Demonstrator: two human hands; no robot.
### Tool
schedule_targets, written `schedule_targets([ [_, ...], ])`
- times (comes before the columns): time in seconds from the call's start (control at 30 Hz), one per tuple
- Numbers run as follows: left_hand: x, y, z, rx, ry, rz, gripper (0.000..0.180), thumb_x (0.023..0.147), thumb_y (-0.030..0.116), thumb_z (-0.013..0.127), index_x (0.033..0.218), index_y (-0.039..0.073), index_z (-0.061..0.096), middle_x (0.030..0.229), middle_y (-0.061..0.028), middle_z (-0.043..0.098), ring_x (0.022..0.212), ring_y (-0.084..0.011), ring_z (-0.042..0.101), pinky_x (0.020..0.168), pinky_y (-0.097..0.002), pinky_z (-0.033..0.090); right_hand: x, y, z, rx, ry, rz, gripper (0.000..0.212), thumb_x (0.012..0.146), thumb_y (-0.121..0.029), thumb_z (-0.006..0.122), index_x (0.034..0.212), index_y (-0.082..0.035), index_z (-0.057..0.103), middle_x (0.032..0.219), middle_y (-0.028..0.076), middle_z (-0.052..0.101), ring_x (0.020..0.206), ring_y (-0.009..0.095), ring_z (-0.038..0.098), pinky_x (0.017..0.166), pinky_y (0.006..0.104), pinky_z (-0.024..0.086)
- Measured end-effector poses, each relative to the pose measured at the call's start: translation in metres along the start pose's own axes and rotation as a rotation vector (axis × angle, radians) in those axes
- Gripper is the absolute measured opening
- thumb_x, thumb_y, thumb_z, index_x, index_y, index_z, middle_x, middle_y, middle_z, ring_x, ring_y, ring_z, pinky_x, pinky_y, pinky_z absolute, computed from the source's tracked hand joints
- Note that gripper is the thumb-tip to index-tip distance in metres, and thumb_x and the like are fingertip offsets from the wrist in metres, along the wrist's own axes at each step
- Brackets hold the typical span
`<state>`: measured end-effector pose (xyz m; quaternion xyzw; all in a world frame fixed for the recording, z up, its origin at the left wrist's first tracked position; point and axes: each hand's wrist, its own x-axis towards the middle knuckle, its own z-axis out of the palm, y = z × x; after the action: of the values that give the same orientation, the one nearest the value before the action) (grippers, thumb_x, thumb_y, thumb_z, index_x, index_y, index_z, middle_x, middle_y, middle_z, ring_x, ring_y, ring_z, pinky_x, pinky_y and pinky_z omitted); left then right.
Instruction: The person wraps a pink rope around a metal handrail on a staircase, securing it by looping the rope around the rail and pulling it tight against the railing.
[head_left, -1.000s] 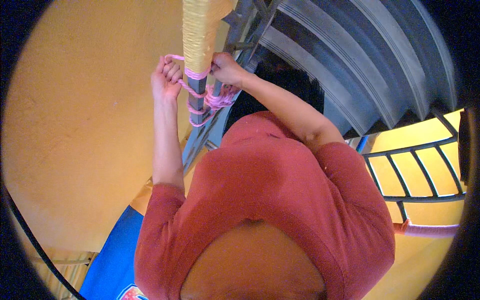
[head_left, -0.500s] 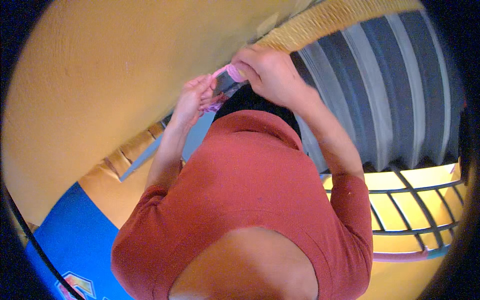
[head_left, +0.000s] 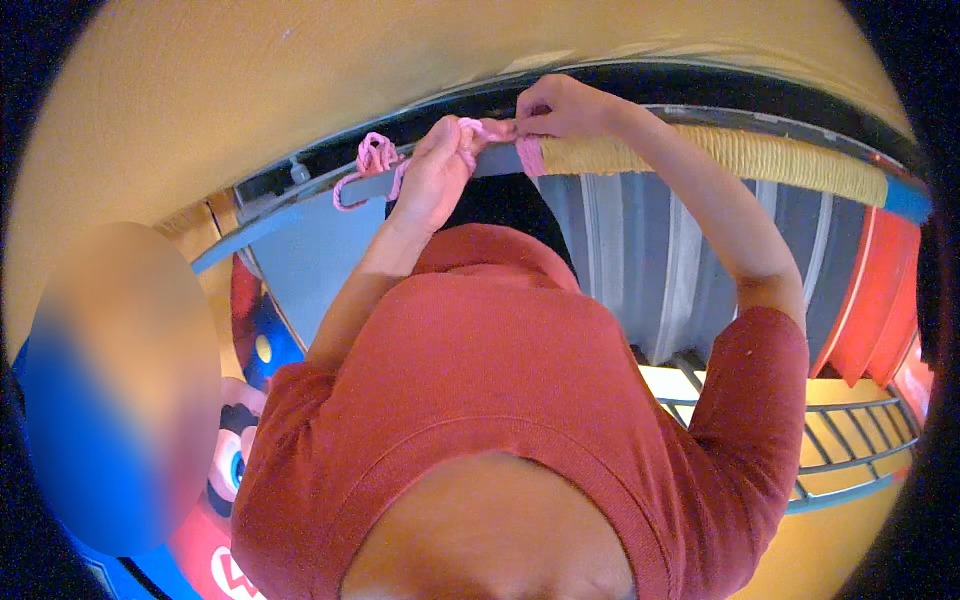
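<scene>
A thick pink cord trails in a loose, looped bunch over the rail to the left of my hands. My left hand is closed on this cord, which passes over its fingers. Around the rail sits a short band of pink wrap, right against a long yellow cord wrap. Just above the pink band is my right hand, its fingertips pinched together and meeting the left fingertips. What lies inside that pinch is hidden.
The bare rail curves away left; a blue wrap covers its right end. Below hang grey striped panels and a red panel. A dark grid of bars is at lower right, a colourful cartoon picture at lower left.
My view has turned, so the rail now runs across it with more wrap showing. My left hand has come up close to my right, and the cord between them is no longer stretched out.
</scene>
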<state>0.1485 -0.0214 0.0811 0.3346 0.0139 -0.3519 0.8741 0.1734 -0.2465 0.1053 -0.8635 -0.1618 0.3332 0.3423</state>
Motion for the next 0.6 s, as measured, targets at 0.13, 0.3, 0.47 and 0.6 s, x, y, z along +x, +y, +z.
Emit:
schedule_targets([
  [0.13,0.01,-0.013,-0.022,-0.302,0.053,-0.056,0.04,0.099,0.037,0.037,0.068,0.013,0.04,0.064,0.0002,0.034,0.065,-0.0151,0.033,0.065,-0.0271,0.029,0.014,-0.007,-0.005,0.14,-0.092,-0.068,0.015,0.084,-0.015,0.062,0.085,0.0,0.063,0.076,0.007,0.063,0.072,0.014,0.058,0.068,0.0304,0.047],
  [0.3,-0.002,-0.018,-0.019,-0.341,0.13,0.011,0.042,0.1,0.037,0.037,0.066,0.013,0.036,0.061,0.0014,0.03,0.059,-0.0124,0.027,0.062,-0.0262,0.029,0.028,-0.012,0.003,0.273,-0.209,-0.092,0.014,0.086,-0.015,0.062,0.086,-0.001,0.059,0.078,0.005,0.059,0.075,0.012,0.055,0.071,0.0292,0.046],
  [0.47,-0.023,-0.03,-0.007,0.216,0.213,0.192,0.038,0.102,0.031,0.033,0.072,0.009,0.043,0.066,-0.0001,0.042,0.063,-0.0123,0.038,0.063,-0.0274,0.035,0.04,-0.015,0.002,0.17,-0.299,-0.152,0.015,0.086,-0.016,0.061,0.082,-0.002,0.056,0.075,0.002,0.055,0.073,0.01,0.052,0.069,0.0278,0.045],
  [0.6,-0.033,-0.041,-0.002,0.506,0.21,0.309,0.032,0.101,0.021,0.036,0.076,0.004,0.043,0.069,-0.0029,0.045,0.067,-0.0118,0.041,0.074,-0.0247,0.041,0.047,-0.01,-0.007,0.141,-0.394,-0.178,0.016,0.088,-0.016,0.06,0.081,-0.003,0.055,0.074,0.001,0.054,0.073,0.009,0.051,0.068,0.0273,0.044],
])
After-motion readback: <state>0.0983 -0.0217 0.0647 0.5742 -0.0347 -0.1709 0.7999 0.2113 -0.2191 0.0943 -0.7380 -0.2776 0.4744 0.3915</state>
